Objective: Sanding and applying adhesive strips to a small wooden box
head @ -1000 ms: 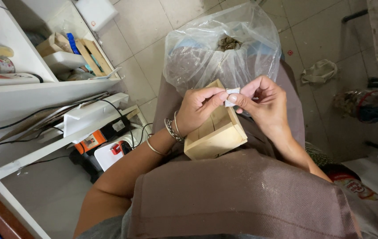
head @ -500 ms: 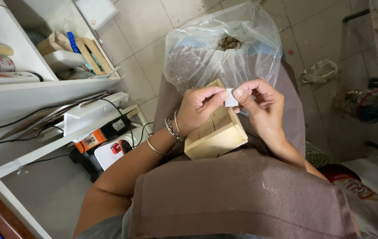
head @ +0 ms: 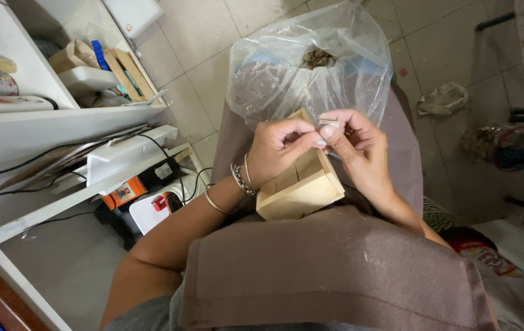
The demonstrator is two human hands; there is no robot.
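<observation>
Small pale piece pinched between both hands, just above the wooden box

The small pale piece (head: pixel 329 124) is held by the fingertips of both hands — the left hand (head: pixel 279 150) pinches it from the left side, the right hand (head: pixel 360 147) from the right, both narrowly closed on it. Its long axis runs about left to right, from one hand to the other, so neither hand is clearly nearer. It hangs just over the far end of the open wooden box (head: pixel 302 184), which rests on the brown apron (head: pixel 335 270) on the lap. Beyond the box stands a clear plastic bag (head: pixel 311 67) — its contents I cannot tell. To the left of the box are white shelves (head: pixel 59 122) with cables.
</observation>
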